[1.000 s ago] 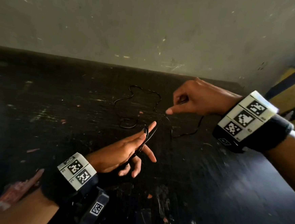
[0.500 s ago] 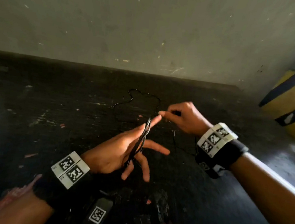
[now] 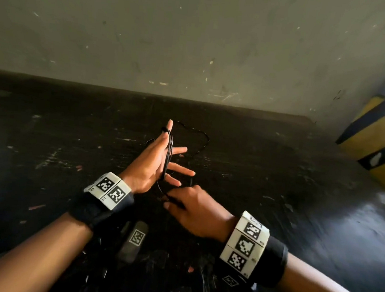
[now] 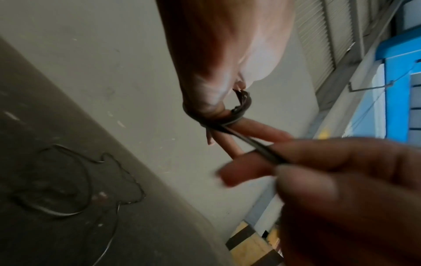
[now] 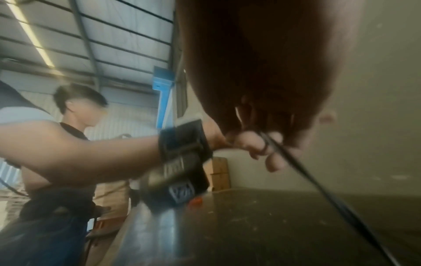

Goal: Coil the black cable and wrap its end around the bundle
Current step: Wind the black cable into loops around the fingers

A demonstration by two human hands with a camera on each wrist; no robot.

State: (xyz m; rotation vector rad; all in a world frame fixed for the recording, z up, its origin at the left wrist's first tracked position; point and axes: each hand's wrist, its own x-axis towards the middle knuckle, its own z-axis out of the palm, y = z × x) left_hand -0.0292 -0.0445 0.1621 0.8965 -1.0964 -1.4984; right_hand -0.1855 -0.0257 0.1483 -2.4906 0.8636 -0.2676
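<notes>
A thin black cable is looped in a coil round my left hand, from the raised index finger down to the heel of the palm. That hand stands upright over the table with its fingers straight and spread. In the left wrist view the loops cross at the finger bases. Just below it, my right hand pinches the cable between thumb and fingers. The strand runs taut from that hand down to the table. The loose rest of the cable lies in curves on the table beyond the left hand.
The black, scuffed table ends at a grey wall. A yellow and black striped post stands at the far right. A black device with a marker tag hangs under my left wrist. Cardboard boxes sit beyond the table's edge.
My right hand has come from beyond the left fingertips down to just below the left hand, bringing the cable with it. The left hand has risen and now stands more upright.
</notes>
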